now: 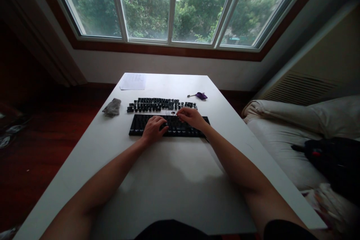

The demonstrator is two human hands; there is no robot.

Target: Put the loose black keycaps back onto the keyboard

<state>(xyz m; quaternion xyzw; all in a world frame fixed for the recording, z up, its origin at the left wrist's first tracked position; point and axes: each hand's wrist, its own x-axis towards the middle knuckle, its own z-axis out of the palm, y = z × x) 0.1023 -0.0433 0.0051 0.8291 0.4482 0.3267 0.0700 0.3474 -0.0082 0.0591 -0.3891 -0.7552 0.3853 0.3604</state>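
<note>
A black keyboard [182, 131] lies on the white table in front of me. My left hand [153, 127] rests on its left half, fingers bent and the thumb apart from the index finger. Above the keyboard's upper edge, right of its middle, my right hand [191, 117] is closed in a pinch. What its fingertips hold is too small to make out. A small shiny piece [172, 113] shows just left of those fingertips. Behind the keyboard, loose black keycaps [153, 104] stand in rows, the right end partly near my right hand.
A crumpled grey cloth [112, 107] lies left of the keycaps. A small brush with a purple part [201, 96] sits at the back right. Paper sheets [133, 81] lie at the far left corner of the white table [174, 180]. A sofa [281, 142] stands to the right.
</note>
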